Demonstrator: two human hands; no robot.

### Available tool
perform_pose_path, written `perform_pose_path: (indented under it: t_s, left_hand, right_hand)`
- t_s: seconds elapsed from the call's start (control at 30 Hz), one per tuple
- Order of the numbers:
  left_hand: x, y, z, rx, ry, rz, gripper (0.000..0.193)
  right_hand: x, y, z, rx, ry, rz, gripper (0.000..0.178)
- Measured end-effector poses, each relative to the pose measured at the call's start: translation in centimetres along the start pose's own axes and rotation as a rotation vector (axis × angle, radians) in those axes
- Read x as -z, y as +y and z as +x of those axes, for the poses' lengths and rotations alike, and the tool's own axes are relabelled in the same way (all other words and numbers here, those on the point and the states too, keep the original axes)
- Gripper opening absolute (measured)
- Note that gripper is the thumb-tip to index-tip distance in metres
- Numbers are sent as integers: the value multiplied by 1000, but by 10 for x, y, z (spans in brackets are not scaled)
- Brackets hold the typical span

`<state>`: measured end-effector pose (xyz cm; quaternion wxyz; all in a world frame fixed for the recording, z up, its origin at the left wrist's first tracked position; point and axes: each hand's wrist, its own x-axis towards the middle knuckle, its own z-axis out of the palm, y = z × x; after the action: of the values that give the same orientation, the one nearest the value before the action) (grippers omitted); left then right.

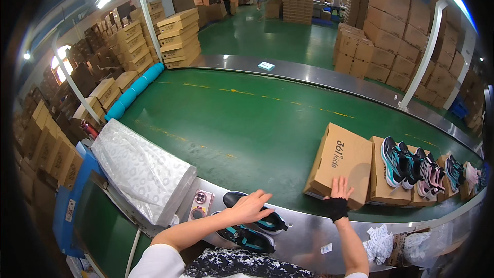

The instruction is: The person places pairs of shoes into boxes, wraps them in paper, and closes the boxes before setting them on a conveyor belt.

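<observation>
My left hand (250,208), fingers stretched out, is over a pair of black sneakers with teal trim at the metal edge of the belt. It partly covers the far sneaker (277,222); whether it touches it I cannot tell. The near sneaker (251,240) lies alongside, closer to my body. My right hand (338,201), in a black fingerless glove, spreads its fingers against the near edge of a closed brown shoebox (340,152). That box sits on the green belt, turned slightly, beside another box.
More shoeboxes (378,195) stand to the right, with sneakers (393,162) on top. A phone (200,203) and a stack of patterned white tissue paper (139,167) lie left. Crumpled paper (380,244) sits near right. A metal rail (231,63) borders the belt's far side.
</observation>
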<state>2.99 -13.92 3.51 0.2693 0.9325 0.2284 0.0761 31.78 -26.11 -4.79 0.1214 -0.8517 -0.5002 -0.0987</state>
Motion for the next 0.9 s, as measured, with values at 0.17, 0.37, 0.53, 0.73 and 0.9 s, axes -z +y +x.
perform_pose_path:
  t_s: [0.17,0.37,0.53,0.73,0.9]
  left_hand:
    - [-7,21,44,-224,282,44,59]
    - [-1,10,48,-83,330,148,60]
    - [-27,-84,6,92,373,-10,52]
    - [-30,-87,-7,61,183,60,38]
    - [1,-137,-65,192,597,1,39]
  right_hand:
    - [80,-59,-21,-82,245,721,73]
    - [67,-6,-47,-379,778,1318,57]
    - [78,30,-56,-702,473,2158,42]
    - [-2,64,-132,-902,148,1055,40]
    - [-21,18,-221,-386,134,-129,30]
